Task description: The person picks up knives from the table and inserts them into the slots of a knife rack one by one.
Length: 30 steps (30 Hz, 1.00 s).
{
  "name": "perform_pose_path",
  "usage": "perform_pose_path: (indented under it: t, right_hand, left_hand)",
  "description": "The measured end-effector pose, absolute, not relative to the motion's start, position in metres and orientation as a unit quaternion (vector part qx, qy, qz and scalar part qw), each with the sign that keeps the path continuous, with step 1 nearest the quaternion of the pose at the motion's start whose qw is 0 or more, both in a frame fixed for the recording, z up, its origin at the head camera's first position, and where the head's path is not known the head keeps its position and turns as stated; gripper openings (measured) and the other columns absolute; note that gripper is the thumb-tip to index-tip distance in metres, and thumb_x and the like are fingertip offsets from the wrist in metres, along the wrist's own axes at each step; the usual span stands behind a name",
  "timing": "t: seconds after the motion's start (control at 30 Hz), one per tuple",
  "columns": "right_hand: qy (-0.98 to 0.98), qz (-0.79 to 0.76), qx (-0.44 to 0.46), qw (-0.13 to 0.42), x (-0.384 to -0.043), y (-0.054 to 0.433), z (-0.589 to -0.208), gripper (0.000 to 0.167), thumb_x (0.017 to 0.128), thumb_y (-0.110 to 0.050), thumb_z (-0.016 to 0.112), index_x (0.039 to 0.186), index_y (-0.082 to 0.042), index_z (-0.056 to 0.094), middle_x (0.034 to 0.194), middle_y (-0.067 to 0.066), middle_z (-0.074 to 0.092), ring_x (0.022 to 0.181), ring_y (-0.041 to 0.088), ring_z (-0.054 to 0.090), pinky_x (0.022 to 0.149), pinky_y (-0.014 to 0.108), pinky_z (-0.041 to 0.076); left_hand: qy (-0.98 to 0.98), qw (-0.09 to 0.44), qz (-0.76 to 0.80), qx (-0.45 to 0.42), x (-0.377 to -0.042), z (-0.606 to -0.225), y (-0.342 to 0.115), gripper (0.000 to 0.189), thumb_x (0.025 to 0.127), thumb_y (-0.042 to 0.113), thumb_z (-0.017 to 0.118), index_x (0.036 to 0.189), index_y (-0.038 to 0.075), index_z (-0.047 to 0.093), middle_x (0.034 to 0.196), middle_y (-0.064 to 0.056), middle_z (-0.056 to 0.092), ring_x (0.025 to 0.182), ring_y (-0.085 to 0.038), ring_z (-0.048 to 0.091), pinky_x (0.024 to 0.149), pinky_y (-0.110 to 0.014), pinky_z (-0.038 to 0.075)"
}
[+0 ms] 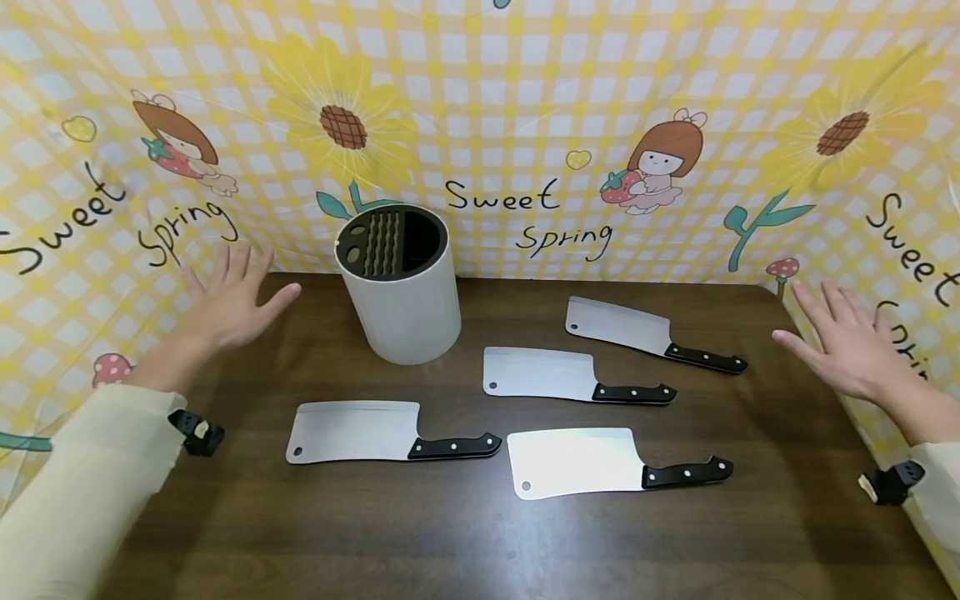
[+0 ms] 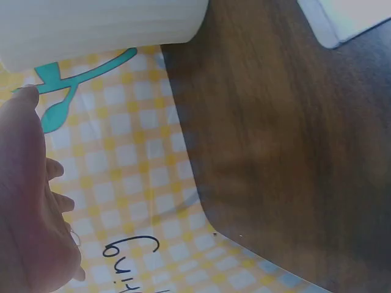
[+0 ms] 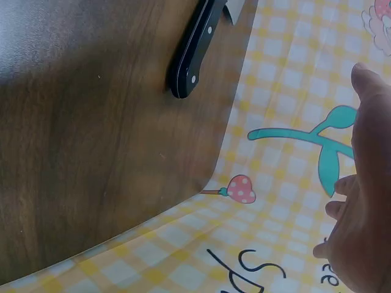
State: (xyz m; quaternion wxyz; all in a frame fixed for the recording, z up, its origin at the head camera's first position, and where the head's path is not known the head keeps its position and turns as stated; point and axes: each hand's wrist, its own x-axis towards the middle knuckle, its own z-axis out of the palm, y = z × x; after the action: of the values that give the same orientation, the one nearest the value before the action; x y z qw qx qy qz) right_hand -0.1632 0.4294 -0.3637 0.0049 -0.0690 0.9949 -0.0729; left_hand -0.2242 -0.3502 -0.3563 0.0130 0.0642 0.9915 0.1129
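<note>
With fingers spread, my left hand [image 1: 231,302] is held up left of a white knife block [image 1: 408,321], apart from it and holding nothing. My right hand [image 1: 851,346], fingers also spread, hovers by the table's right edge and touches nothing. Nearest to it lies a cleaver [image 1: 618,323] with a black riveted handle. A second cleaver [image 1: 538,372] lies just in front of that one. Closer to the front are a third cleaver [image 1: 352,431] at left and a fourth cleaver [image 1: 573,463] at right. All their blades point left. The block's top shows wavy slots, two round holes and a dark opening.
The brown wooden table [image 1: 360,533] is bordered at the back and both sides by a yellow checked cloth [image 1: 495,108] with printed flowers and figures. The knife block stands upright near the table's back edge, left of the middle.
</note>
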Motion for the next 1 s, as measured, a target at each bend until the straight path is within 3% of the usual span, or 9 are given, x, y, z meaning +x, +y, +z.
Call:
perform_pose_path:
  t: [0.2, 0.4, 0.53, 0.67, 0.8, 0.93, 1.0]
  right_hand:
    - [0.990, -0.082, -0.111, -0.023, -0.155, 0.421, -0.360, 0.081, 0.107, -0.045, 0.049, 0.163, -0.005, 0.007, 0.156, 0.043, 0.013, 0.145, 0.061, 0.007, 0.111, 0.080, 0.005]
    - [0.982, -0.123, -0.143, -0.032, -0.147, 0.407, -0.353, 0.078, 0.104, -0.036, 0.060, 0.162, -0.004, 0.019, 0.157, 0.038, 0.022, 0.142, 0.060, 0.019, 0.116, 0.072, 0.011]
    - [0.975, -0.160, -0.150, -0.019, -0.141, 0.398, -0.351, 0.077, 0.101, -0.033, 0.065, 0.161, -0.005, 0.024, 0.155, 0.036, 0.030, 0.139, 0.059, 0.027, 0.114, 0.072, 0.018]
    - [0.967, -0.188, -0.174, -0.014, -0.133, 0.388, -0.354, 0.074, 0.099, -0.026, 0.070, 0.158, -0.003, 0.031, 0.145, 0.034, 0.046, 0.130, 0.054, 0.044, 0.100, 0.070, 0.037]
    - [0.960, -0.196, -0.197, -0.023, -0.125, 0.377, -0.360, 0.071, 0.094, -0.023, 0.076, 0.153, -0.004, 0.041, 0.136, 0.024, 0.060, 0.120, 0.043, 0.057, 0.086, 0.045, 0.051]
    - [0.952, -0.217, -0.215, -0.022, -0.119, 0.368, -0.366, 0.070, 0.090, -0.023, 0.081, 0.150, -0.009, 0.048, 0.132, 0.016, 0.065, 0.117, 0.029, 0.059, 0.087, 0.014, 0.043]
    - [0.944, -0.232, -0.232, -0.025, -0.118, 0.363, -0.368, 0.068, 0.088, -0.020, 0.083, 0.147, -0.009, 0.051, 0.130, 0.012, 0.066, 0.117, 0.017, 0.058, 0.090, 0.006, 0.038]
  left_hand:
    - [0.989, -0.012, 0.127, 0.068, -0.226, -0.345, -0.342, 0.089, 0.103, 0.067, 0.028, 0.163, 0.004, 0.007, 0.165, -0.032, -0.001, 0.150, -0.044, -0.021, 0.106, -0.073, -0.026]
    - [0.978, -0.033, 0.190, 0.084, -0.229, -0.333, -0.329, 0.084, 0.106, 0.059, 0.033, 0.161, -0.001, 0.013, 0.164, -0.033, 0.009, 0.151, -0.051, 0.003, 0.115, -0.074, -0.003]
    - [0.964, -0.031, 0.245, 0.095, -0.232, -0.327, -0.319, 0.080, 0.107, 0.055, 0.034, 0.162, 0.000, 0.014, 0.164, -0.031, 0.011, 0.151, -0.049, 0.009, 0.120, -0.067, 0.008]
    - [0.951, -0.028, 0.297, 0.084, -0.235, -0.321, -0.308, 0.078, 0.108, 0.054, 0.033, 0.162, 0.002, 0.014, 0.165, -0.029, 0.013, 0.152, -0.047, 0.011, 0.121, -0.064, 0.010]
    - [0.930, -0.022, 0.362, 0.062, -0.237, -0.317, -0.299, 0.080, 0.106, 0.056, 0.036, 0.163, 0.004, 0.013, 0.166, -0.025, 0.014, 0.150, -0.047, 0.018, 0.118, -0.067, 0.019]
    - [0.905, -0.013, 0.422, 0.045, -0.238, -0.314, -0.291, 0.081, 0.105, 0.056, 0.041, 0.163, 0.006, 0.015, 0.166, -0.021, 0.018, 0.150, -0.043, 0.025, 0.115, -0.065, 0.030]
    - [0.892, -0.007, 0.450, 0.042, -0.240, -0.313, -0.287, 0.080, 0.105, 0.055, 0.043, 0.163, 0.005, 0.017, 0.165, -0.021, 0.022, 0.148, -0.041, 0.029, 0.113, -0.061, 0.036]
